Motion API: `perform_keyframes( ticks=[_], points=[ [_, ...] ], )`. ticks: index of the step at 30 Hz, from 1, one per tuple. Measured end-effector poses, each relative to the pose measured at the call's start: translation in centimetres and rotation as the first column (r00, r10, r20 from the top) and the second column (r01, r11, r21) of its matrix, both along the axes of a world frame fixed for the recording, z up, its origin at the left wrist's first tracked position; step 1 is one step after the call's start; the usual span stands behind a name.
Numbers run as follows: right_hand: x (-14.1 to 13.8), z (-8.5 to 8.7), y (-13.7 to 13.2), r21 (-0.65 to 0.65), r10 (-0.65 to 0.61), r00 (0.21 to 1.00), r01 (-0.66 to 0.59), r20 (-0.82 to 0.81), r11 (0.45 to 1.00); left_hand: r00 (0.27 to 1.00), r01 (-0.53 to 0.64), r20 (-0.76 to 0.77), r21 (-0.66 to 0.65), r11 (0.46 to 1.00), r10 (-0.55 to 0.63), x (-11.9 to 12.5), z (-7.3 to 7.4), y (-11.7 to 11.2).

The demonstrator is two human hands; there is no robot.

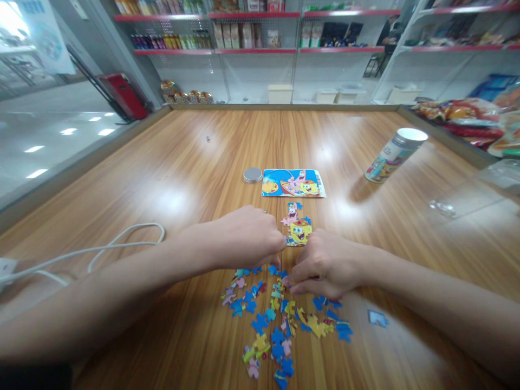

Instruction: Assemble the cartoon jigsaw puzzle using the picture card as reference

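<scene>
My left hand [255, 235] is closed, its fingers curled down beside the joined puzzle pieces [299, 232]; whatever the fingertips hold is hidden. Across from it, my right hand [320, 265] is bent into a pinch, with fingertips low at the upper edge of the loose puzzle pieces [277, 336]. What lies between those fingers cannot be made out. The joined part shows a yellow cartoon face and a pink figure. Just beyond it lies a picture card [294, 183] with the same characters on blue.
A round metal lid [252, 174] lies left of the card. At right stands a printed canister [396, 154], near a clear plastic container [471, 195]. One puzzle piece [378, 318] sits apart by my right forearm. A white cable [122, 244] loops at left. Stocked shelves [255, 51] stand behind the table.
</scene>
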State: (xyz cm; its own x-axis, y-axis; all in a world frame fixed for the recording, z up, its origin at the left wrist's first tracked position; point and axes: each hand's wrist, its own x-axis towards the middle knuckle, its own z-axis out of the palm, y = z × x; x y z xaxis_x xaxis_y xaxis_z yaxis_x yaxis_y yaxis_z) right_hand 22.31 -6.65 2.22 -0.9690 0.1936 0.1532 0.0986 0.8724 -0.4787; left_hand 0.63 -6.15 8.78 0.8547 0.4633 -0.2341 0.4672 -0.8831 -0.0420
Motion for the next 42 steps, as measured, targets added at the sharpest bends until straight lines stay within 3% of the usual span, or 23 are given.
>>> perform_keyframes(
  ticks=[6,23,28,32,37,42],
  points=[
    [-0.2,0.4,-0.2,-0.001,-0.008,1.0,0.008,0.028,1.0,1.0,-0.001,-0.031,-0.017,1.0,0.0,-0.2,-0.7,0.2],
    [0.0,0.5,-0.1,0.061,-0.027,0.995,0.021,0.097,0.998,0.996,-0.022,-0.083,-0.037,0.999,0.019,-0.2,-0.7,0.5],
    [-0.1,0.6,-0.2,0.102,-0.036,0.992,0.024,0.12,0.995,0.999,0.015,-0.047,-0.102,0.995,-0.02,-0.2,-0.7,0.3],
    [-0.1,0.1,0.0,0.13,-0.027,0.998,0.021,0.048,0.991,0.998,0.03,-0.059,-0.113,0.993,-0.037,0.0,-0.9,0.2],
    [0.1,-0.5,0.3,0.208,0.081,0.989,-0.054,-0.124,0.977,0.998,0.054,-0.017,-0.152,0.987,-0.058,0.2,-0.9,-0.2],
    [-0.1,-0.3,-0.7,0.076,0.18,0.973,-0.171,-0.147,0.982,0.992,0.124,0.0,-0.262,0.957,-0.128,0.7,-1.2,-1.4]
  ],
)
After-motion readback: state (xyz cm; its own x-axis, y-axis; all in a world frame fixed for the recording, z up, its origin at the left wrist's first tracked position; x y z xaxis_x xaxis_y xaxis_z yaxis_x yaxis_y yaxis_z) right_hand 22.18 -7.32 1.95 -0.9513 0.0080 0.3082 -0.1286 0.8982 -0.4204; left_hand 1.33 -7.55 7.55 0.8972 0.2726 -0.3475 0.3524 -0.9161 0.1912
